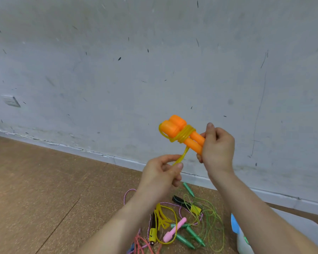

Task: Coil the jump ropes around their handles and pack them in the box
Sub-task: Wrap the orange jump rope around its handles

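Tangled jump ropes [174, 230] on brown floor [44, 189]

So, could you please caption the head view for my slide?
Right hand grips paired orange handles; left hand pinches the yellow rope coiled around them.

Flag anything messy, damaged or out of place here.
The loose jump ropes lie tangled in a heap on the floor, cords crossing. The wall is scuffed with dark marks. The yellow cord coiled on the orange handles looks tidy.
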